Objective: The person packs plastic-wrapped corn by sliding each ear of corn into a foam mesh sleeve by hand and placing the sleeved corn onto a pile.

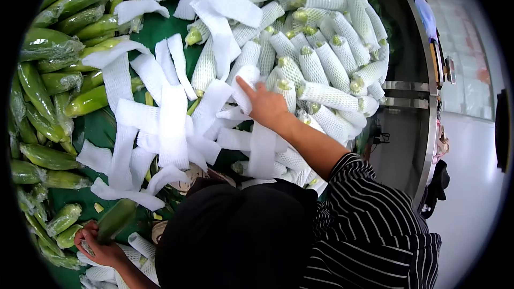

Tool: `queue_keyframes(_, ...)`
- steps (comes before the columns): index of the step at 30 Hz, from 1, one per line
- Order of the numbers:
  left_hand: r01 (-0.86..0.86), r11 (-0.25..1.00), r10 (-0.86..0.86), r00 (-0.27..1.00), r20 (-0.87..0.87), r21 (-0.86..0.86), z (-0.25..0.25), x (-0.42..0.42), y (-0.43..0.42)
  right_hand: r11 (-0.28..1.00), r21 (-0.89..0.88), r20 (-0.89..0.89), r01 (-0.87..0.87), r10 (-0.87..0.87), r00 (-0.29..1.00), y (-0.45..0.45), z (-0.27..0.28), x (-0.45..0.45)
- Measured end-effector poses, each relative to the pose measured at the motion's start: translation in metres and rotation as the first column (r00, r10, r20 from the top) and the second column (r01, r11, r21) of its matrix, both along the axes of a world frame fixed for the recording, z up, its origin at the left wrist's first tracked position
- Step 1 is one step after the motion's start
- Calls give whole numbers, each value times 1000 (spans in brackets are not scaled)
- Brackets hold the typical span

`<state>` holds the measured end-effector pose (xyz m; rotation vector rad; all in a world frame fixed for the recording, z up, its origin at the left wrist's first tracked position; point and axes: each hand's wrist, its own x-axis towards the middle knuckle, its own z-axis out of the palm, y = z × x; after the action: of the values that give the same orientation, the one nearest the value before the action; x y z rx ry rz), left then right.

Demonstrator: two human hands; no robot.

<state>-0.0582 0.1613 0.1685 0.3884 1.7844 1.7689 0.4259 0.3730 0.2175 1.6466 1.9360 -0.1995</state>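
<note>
At the lower left, my left hand (pixel 100 247) has its fingers wrapped round the end of a dark green long vegetable (pixel 118 218). Near the middle, my right hand (pixel 266 106) is closed on a white foam net sleeve (pixel 245 77), its index finger stretched along it and its other fingers partly hidden. Loose flat foam sleeves (pixel 173 126) lie crossed over one another to the left of my right hand. Beyond and to the right of it, vegetables in white foam nets (pixel 337 69) are piled in rows.
Green vegetables in clear film (pixel 51 43) fill the left side of the green surface (pixel 155 27). More netted vegetables (pixel 142 245) lie at the bottom left. A dark cap (pixel 235 235) hides the bottom middle. A metal table edge (pixel 430 128) curves along the right.
</note>
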Motion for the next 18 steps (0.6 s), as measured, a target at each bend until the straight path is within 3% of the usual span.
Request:
queue_keyframes(3,-2,1000,2,1000,-6,3,0,0,3,965,-249,-75,-87,70,995,-14,-5,-6)
queue_keyframes(7,78,997,-78,995,-57,-6,-5,-5,-1,952,-298,-169,-65,15,985,-49,19,-15)
queue_keyframes(10,29,1000,-29,998,-57,-10,-10,-6,6,855,-508,-80,-102,71,994,-77,-23,2)
queue_keyframes(11,22,1000,-23,999,-38,-10,-11,-5,8,900,-399,-127,-178,138,982,-84,-29,-3)
queue_keyframes(14,-4,1000,4,1000,-18,-24,-10,-9,10,933,-334,-122,-135,99,988,-75,-47,-11)
queue_keyframes(18,-11,999,11,1000,14,-37,-12,-4,11,964,-162,-242,-212,170,955,-36,-60,-31)
